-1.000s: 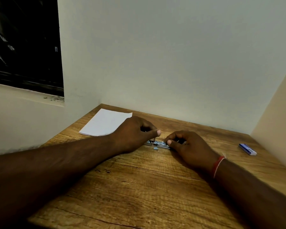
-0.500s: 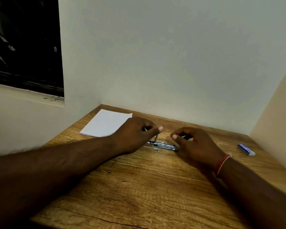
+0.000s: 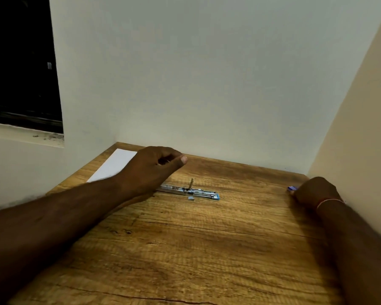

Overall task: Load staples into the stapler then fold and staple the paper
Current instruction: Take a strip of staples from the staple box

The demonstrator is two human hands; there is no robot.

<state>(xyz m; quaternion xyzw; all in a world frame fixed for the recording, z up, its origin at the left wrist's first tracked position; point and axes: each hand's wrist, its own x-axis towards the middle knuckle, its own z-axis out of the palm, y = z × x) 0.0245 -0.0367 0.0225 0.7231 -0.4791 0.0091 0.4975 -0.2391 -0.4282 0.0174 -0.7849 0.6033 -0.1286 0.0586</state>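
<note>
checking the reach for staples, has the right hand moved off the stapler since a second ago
Yes. The right hand has left the stapler and gone right along the table to the small blue box by the right wall.

The left hand (image 3: 151, 167) hangs in the air, knuckles up, fingers curled loosely inward with the thumb tip poking forward; its forearm stretches in long from the lower left. The right hand (image 3: 315, 190) lies far out to the right, fingers hidden beneath it, a thin red band (image 3: 329, 201) round the wrist.
</note>
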